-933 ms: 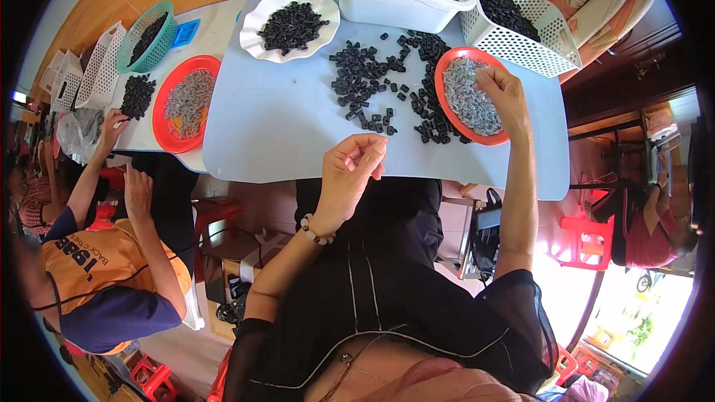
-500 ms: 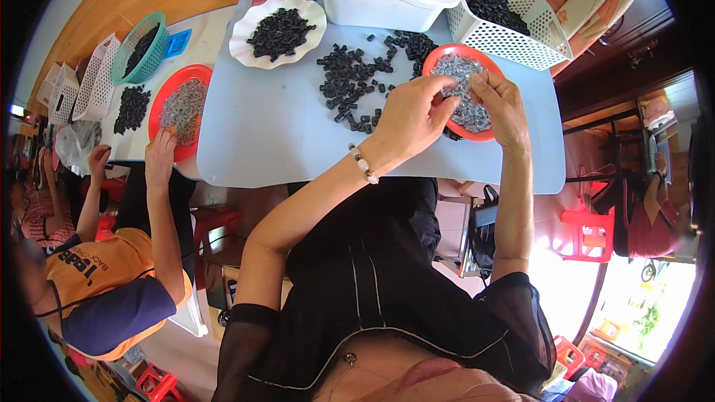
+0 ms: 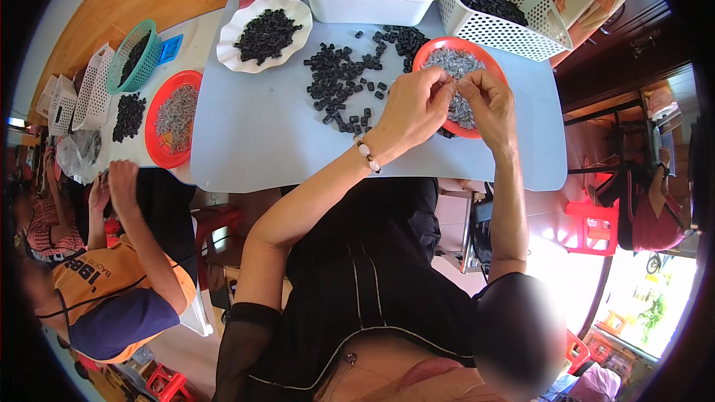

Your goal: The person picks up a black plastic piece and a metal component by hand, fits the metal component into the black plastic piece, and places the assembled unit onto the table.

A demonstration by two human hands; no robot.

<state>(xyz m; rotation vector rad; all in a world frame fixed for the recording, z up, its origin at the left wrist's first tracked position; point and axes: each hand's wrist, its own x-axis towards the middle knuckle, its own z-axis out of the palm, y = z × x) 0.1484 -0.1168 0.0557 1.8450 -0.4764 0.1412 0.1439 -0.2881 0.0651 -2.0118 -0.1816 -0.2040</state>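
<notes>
Over a red plate [image 3: 500,65] of small transparent pieces [image 3: 450,61], my two hands meet at the fingertips. My left hand [image 3: 415,104], with a beaded bracelet at the wrist, is closed in a pinch. Opposite it, my right hand [image 3: 490,108] also pinches with thumb and forefinger. Whatever lies between the fingertips is too small to make out. Left of the plate, small black plastic pieces [image 3: 329,74] lie loose on the light blue table [image 3: 253,134]. More black pieces [image 3: 411,41] are heaped against the plate's left rim.
A white scalloped dish [image 3: 232,52], a white tub [image 3: 365,6] and a white perforated basket [image 3: 547,39] hold black pieces along the table's far side. At left, a co-worker [image 3: 119,283] sits by another red plate [image 3: 155,141] and a green basket [image 3: 151,56].
My fingertips have come together; half a second ago they were apart above the plate. The co-worker's hand has left the other red plate and joined their other hand.
</notes>
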